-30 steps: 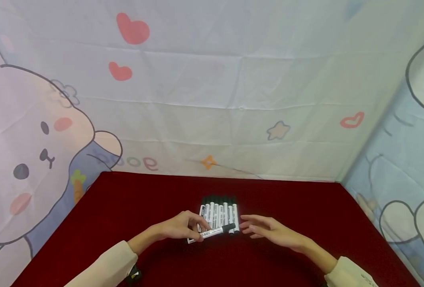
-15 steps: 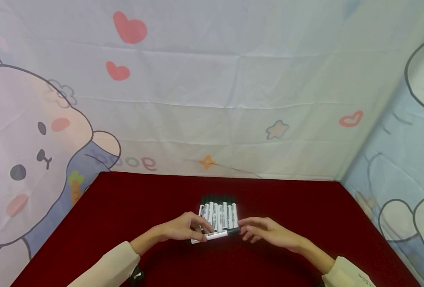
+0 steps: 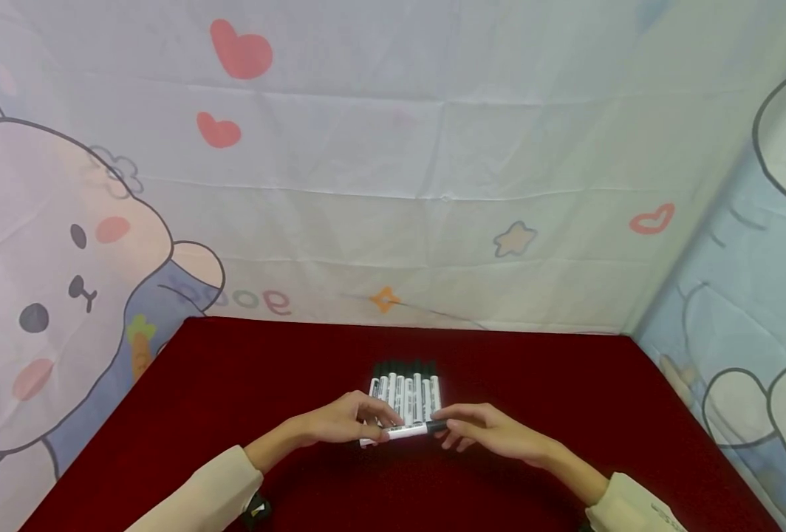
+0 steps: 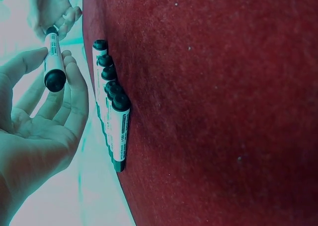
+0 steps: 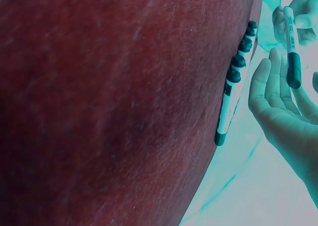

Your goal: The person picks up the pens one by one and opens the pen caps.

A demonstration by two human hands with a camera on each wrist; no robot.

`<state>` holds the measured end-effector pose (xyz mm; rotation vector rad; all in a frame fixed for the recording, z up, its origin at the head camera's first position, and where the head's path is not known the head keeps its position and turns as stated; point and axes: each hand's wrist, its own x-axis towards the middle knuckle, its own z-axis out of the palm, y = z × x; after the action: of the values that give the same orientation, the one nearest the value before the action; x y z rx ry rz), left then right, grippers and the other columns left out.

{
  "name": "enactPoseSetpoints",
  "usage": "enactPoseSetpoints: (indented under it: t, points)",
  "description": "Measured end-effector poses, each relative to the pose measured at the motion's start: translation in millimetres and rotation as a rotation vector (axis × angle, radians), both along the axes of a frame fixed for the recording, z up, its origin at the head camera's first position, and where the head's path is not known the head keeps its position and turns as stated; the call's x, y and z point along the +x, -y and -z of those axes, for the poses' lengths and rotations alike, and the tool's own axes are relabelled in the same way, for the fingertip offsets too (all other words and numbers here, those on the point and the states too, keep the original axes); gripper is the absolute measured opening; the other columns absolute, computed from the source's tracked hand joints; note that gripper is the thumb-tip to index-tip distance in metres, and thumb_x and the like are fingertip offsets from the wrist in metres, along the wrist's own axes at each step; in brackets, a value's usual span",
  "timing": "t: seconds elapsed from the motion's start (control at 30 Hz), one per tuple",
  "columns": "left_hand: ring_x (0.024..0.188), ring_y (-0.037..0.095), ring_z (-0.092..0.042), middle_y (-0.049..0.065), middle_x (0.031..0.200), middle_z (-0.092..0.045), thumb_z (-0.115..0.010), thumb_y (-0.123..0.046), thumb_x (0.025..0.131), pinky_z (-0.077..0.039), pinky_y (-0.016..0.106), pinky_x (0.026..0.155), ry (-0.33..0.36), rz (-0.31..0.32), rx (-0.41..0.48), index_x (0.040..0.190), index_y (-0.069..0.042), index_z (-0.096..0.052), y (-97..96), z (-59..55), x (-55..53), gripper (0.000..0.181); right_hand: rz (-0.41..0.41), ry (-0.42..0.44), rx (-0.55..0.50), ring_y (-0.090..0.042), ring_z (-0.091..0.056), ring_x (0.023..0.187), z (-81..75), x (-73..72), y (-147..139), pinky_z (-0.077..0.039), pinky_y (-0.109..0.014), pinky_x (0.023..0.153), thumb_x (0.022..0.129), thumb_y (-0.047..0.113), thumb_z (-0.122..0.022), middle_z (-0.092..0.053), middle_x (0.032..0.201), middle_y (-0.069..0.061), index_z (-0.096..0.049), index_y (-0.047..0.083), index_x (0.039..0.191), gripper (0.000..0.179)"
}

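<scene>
In the head view, the left hand [image 3: 341, 420] pinches a white marker [image 3: 408, 431] near side of a row of markers [image 3: 402, 399] on red cloth [image 3: 532, 384], its black cap [image 3: 436, 425] pointing right to the right hand [image 3: 493, 428]. The left wrist view shows that pinch around the barrel; in the right wrist view, the right hand's fingers spread loosely about the cap, contact unclear.

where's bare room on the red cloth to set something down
The red cloth is bare left and right of the marker row, behind it up to the backdrop, and in front between the sleeves. The middle is crowded: marker row, left hand, its held marker and right hand.
</scene>
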<state>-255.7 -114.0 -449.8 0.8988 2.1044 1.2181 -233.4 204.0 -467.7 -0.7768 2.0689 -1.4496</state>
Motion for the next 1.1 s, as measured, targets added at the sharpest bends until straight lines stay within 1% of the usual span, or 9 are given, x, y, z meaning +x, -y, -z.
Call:
enactPoseSetpoints:
  t: [0.17,0.3,0.5,0.6,0.7,0.77,0.87,0.93,1.1]
  points:
    - [0.084,0.017,-0.067,0.021,0.113,-0.072,-0.063,-0.012,0.100,-0.055,0.023,0.069,0.016,-0.016,0.013,0.125,-0.009,-0.071,-0.2,0.5,0.8,0.027,0.000,0.002,0.018,-0.022,-0.068,0.106,-0.3,0.1,6.7,-0.058,-0.027,0.091,0.109,0.027,-0.049,-0.067,0.125,-0.026,-0.057,0.003,0.142,0.041]
    - [0.085,0.019,-0.067,0.017,0.113,-0.072,-0.062,-0.014,0.101,-0.056,0.025,0.069,0.008,-0.030,0.006,0.125,-0.010,-0.071,0.3,0.4,1.2,0.026,0.008,-0.009,0.045,-0.021,-0.068,0.099,0.5,0.5,11.4,-0.058,-0.026,0.087,0.108,0.027,-0.051,-0.070,0.118,-0.021,-0.060,0.005,0.140,0.040]
    - [0.087,0.028,-0.065,0.025,0.112,-0.069,-0.062,-0.016,0.102,-0.052,0.024,0.067,0.014,-0.023,0.018,0.127,-0.008,-0.070,0.6,0.3,1.2,0.027,0.015,0.013,0.053,-0.015,-0.066,0.090,0.6,1.6,13.9,-0.056,-0.023,0.081,0.107,0.025,-0.054,-0.070,0.111,-0.023,-0.061,-0.001,0.138,0.041]
    - [0.084,0.026,-0.064,0.020,0.110,-0.071,-0.064,-0.020,0.101,-0.051,0.025,0.066,0.010,-0.034,0.015,0.125,-0.011,-0.071,-0.5,0.0,2.0,0.026,0.017,0.019,0.049,-0.014,-0.065,0.089,-0.4,2.6,14.5,-0.055,-0.023,0.079,0.107,0.021,-0.054,-0.070,0.110,-0.024,-0.060,-0.003,0.138,0.040]
    - [0.079,0.017,-0.062,0.011,0.109,-0.071,-0.068,-0.022,0.099,-0.052,0.026,0.066,-0.023,-0.049,0.008,0.123,-0.011,-0.072,-3.0,0.8,2.1,0.026,0.019,0.012,0.044,-0.013,-0.065,0.087,-0.4,2.8,15.6,-0.055,-0.023,0.078,0.107,0.020,-0.054,-0.069,0.109,-0.025,-0.060,-0.003,0.138,0.039]
    - [0.079,0.011,-0.061,0.007,0.111,-0.072,-0.071,-0.022,0.097,-0.053,0.025,0.068,-0.078,-0.051,0.001,0.122,-0.010,-0.073,-5.2,2.2,1.7,0.028,0.018,0.010,0.041,-0.012,-0.065,0.087,-0.1,2.8,16.9,-0.055,-0.023,0.078,0.107,0.020,-0.055,-0.069,0.108,-0.025,-0.061,-0.003,0.137,0.038]
    - [0.085,0.006,-0.059,0.008,0.112,-0.073,-0.073,-0.023,0.096,-0.052,0.022,0.074,-0.165,-0.047,-0.002,0.121,-0.008,-0.074,-8.3,4.5,1.3,0.030,0.015,0.003,0.045,-0.011,-0.065,0.085,1.0,2.8,18.9,-0.055,-0.023,0.078,0.106,0.021,-0.055,-0.069,0.106,-0.022,-0.062,-0.002,0.136,0.038]
    - [0.091,0.005,-0.057,0.008,0.114,-0.074,-0.071,-0.024,0.097,-0.049,0.020,0.079,-0.204,-0.038,-0.007,0.121,-0.008,-0.074,-9.8,5.5,1.6,0.029,0.015,-0.004,0.052,-0.011,-0.064,0.084,2.0,2.6,20.1,-0.055,-0.023,0.077,0.106,0.021,-0.056,-0.069,0.103,-0.018,-0.063,-0.002,0.135,0.038]
    - [0.094,0.009,-0.054,0.004,0.110,-0.069,-0.064,-0.022,0.101,-0.046,0.020,0.082,-0.183,-0.003,0.001,0.121,-0.007,-0.072,-10.8,6.1,4.3,0.026,0.011,-0.031,0.064,-0.008,-0.061,0.078,4.6,0.5,24.0,-0.052,-0.022,0.073,0.106,0.022,-0.056,-0.065,0.092,-0.008,-0.068,-0.002,0.124,0.033]
